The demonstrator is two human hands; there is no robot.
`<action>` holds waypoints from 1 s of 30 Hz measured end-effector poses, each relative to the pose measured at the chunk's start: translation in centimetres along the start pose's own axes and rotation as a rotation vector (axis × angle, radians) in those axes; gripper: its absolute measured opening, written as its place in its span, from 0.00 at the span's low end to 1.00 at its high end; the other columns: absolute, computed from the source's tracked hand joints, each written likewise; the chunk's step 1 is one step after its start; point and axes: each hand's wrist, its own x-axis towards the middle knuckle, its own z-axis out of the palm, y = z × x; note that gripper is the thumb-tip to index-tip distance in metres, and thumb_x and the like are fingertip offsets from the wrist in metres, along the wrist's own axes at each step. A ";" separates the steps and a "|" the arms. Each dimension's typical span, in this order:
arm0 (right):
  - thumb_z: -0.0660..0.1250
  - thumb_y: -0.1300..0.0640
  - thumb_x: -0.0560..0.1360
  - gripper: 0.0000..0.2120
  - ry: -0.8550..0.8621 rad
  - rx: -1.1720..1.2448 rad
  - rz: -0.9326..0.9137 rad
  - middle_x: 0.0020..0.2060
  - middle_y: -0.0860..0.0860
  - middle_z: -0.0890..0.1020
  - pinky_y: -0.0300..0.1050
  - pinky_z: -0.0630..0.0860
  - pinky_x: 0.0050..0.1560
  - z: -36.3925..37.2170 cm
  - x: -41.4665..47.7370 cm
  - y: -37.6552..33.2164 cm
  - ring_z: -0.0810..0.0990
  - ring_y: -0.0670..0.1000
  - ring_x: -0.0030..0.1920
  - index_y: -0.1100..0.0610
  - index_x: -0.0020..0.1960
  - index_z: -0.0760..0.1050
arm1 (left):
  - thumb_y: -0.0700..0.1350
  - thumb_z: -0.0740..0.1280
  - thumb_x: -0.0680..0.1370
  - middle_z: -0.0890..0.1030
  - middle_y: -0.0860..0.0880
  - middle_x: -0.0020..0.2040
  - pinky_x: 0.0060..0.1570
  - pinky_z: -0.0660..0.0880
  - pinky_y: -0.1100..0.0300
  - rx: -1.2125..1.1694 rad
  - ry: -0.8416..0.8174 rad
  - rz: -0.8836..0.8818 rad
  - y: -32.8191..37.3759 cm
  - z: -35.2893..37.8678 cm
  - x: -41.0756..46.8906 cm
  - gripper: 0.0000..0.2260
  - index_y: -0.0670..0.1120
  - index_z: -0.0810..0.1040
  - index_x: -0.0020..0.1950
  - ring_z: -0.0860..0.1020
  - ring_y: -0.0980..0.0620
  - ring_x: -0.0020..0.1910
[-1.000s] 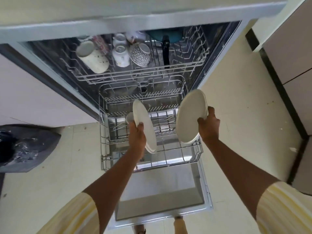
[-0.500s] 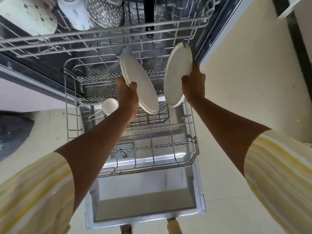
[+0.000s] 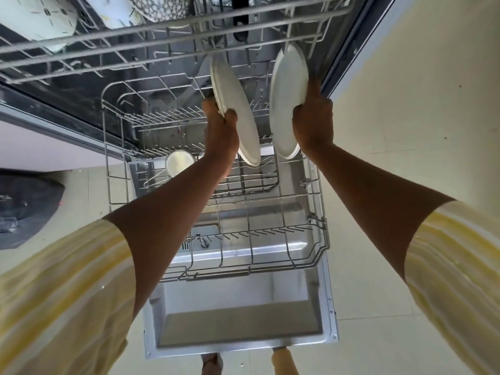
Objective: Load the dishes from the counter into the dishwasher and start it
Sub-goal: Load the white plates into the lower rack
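Note:
The dishwasher stands open with its door (image 3: 238,320) down and the lower rack (image 3: 311,255) pulled out over it. My left hand (image 3: 220,133) grips a small stack of white plates (image 3: 238,109) on edge above the rack's far part. My right hand (image 3: 313,123) grips another white plate (image 3: 286,104), also held on edge, near the rack's right side. A small white bowl (image 3: 178,162) lies in the lower rack to the left of my left arm.
The upper rack (image 3: 167,41) is pulled out overhead and holds cups and mugs (image 3: 40,20). A dark bag (image 3: 24,209) lies on the floor at left. Pale floor tiles (image 3: 405,131) spread to the right of the dishwasher. My feet (image 3: 284,361) show below the door.
Both hands have carried their plates farther in and lower, under the upper rack's front edge. My head has leaned closer, so the racks fill more of the view.

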 end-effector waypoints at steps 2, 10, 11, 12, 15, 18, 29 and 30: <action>0.55 0.72 0.74 0.28 0.012 -0.027 -0.043 0.50 0.64 0.78 0.48 0.76 0.46 0.6 0.3 -0.3 0.78 0.60 0.45 0.61 0.73 0.58 | 0.39 0.54 0.79 0.71 0.51 0.44 0.52 0.73 0.46 -0.005 0.006 -0.001 0.0 0.3 0.4 0.07 0.47 0.60 0.55 0.71 0.48 0.45; 0.53 0.66 0.79 0.23 -0.077 -0.032 -0.010 0.65 0.62 0.71 0.42 0.72 0.56 3.0 3.1 -0.5 0.75 0.57 0.60 0.60 0.73 0.57 | 0.38 0.54 0.79 0.70 0.53 0.43 0.51 0.73 0.49 -0.005 -0.002 0.046 -0.4 0.4 2.2 0.07 0.46 0.59 0.54 0.71 0.53 0.42; 0.51 0.63 0.80 0.21 -0.090 -0.001 0.032 0.64 0.61 0.72 0.43 0.71 0.57 3.0 3.1 -0.6 0.74 0.57 0.61 0.60 0.73 0.58 | 0.37 0.54 0.79 0.70 0.53 0.43 0.49 0.72 0.51 -0.014 -0.004 0.048 -0.4 0.5 2.4 0.07 0.46 0.60 0.54 0.71 0.55 0.41; 0.51 0.62 0.81 0.20 -0.094 0.002 0.032 0.63 0.62 0.72 0.44 0.71 0.57 3.1 3.1 -0.5 0.75 0.57 0.60 0.61 0.73 0.58 | 0.37 0.54 0.79 0.70 0.53 0.43 0.49 0.71 0.53 -0.018 -0.012 0.048 -0.3 0.6 2.6 0.07 0.46 0.60 0.55 0.71 0.55 0.41; 0.50 0.69 0.79 0.23 -0.124 0.001 -0.043 0.65 0.64 0.71 0.43 0.72 0.59 3.2 3.0 -0.6 0.74 0.57 0.62 0.63 0.73 0.54 | 0.38 0.55 0.79 0.71 0.49 0.49 0.49 0.71 0.53 0.038 -0.042 0.066 -0.1 0.9 2.8 0.08 0.46 0.60 0.56 0.71 0.49 0.45; 0.48 0.66 0.80 0.23 -0.204 0.072 0.024 0.68 0.63 0.68 0.47 0.68 0.63 3.0 3.2 -0.8 0.71 0.58 0.66 0.60 0.74 0.51 | 0.38 0.55 0.79 0.71 0.49 0.49 0.46 0.70 0.55 0.089 -0.066 0.105 0.2 1.4 3.4 0.07 0.48 0.59 0.53 0.71 0.49 0.44; 0.52 0.69 0.79 0.26 -0.359 -0.007 0.062 0.63 0.65 0.70 0.43 0.73 0.52 1.8 4.0 -0.3 0.76 0.59 0.57 0.63 0.73 0.46 | 0.40 0.56 0.80 0.70 0.44 0.50 0.39 0.69 0.56 0.292 -0.184 0.107 0.3 4.4 5.3 0.13 0.45 0.60 0.63 0.72 0.48 0.43; 0.51 0.69 0.78 0.26 -0.368 -0.013 0.061 0.62 0.64 0.71 0.42 0.72 0.51 1.7 4.0 -0.2 0.77 0.58 0.55 0.63 0.73 0.46 | 0.41 0.56 0.80 0.72 0.42 0.51 0.38 0.71 0.54 0.303 -0.205 0.095 0.3 4.8 5.3 0.15 0.43 0.60 0.66 0.72 0.48 0.42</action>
